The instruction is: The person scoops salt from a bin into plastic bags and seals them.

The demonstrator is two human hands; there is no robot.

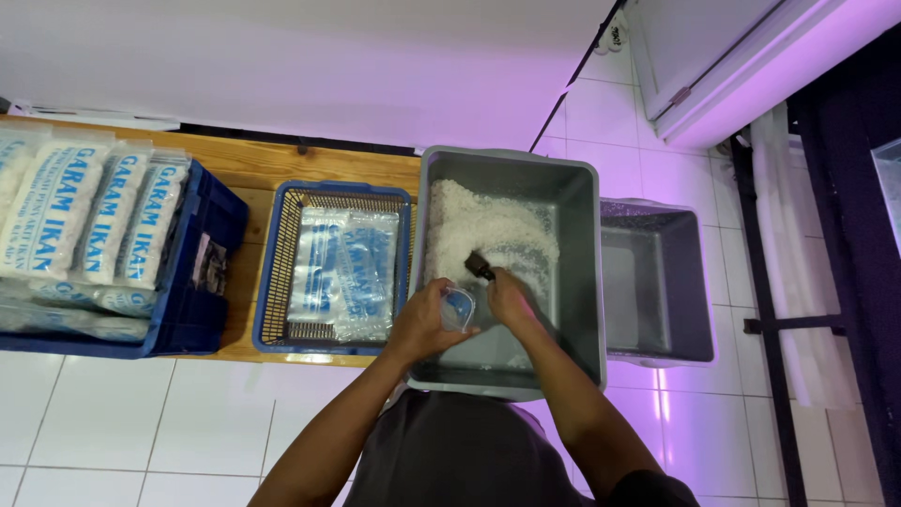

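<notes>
We scoop salt [493, 230] into a bag [459, 306].
Left hand [424, 324] grips the bag, right hand [507, 299] the scoop [478, 267]; packs [80, 211] fill the left crate [211, 272], empty bags [343, 272] remain.

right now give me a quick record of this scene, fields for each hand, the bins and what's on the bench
left hand: holds a clear plastic bag open over the grey tub
right hand: grips a dark scoop at the bag's mouth
grey tub: holds white coarse grains, heaped at the far side
second grey tub: on the right, looks empty
blue basket: flat clear printed bags inside
blue crate: stacked filled white packs
bench: wooden, against the wall
</notes>
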